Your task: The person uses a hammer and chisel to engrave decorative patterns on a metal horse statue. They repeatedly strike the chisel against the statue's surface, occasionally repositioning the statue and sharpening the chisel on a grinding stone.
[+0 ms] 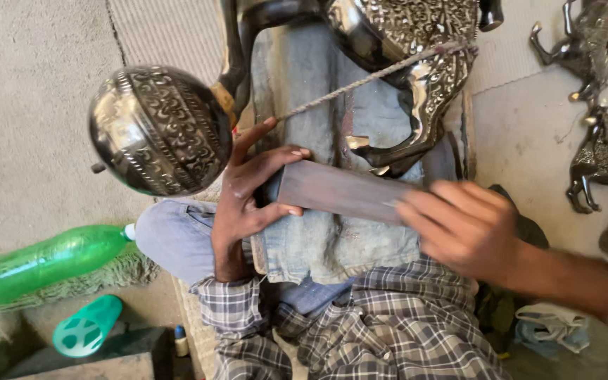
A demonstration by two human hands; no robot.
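Note:
A flat dark rectangular bar (pixel 339 191) lies across my lap. My left hand (pixel 251 193) grips its left end between fingers and thumb. My right hand (pixel 462 225), blurred by motion, closes over its right end. Just beyond the bar stands a shiny embossed metal horse figure (pixel 416 77), and a thin twisted metal rod (pixel 367 79) slants across it toward my left forefinger. An embossed metal ball (pixel 160 130) sits left of my left hand.
A green plastic bottle (pixel 36 264) and a teal plastic cup (pixel 87 326) lie at lower left on the concrete floor. More metal horse figures (pixel 599 162) stand at the right. A crumpled cloth (pixel 550 325) lies by my right forearm.

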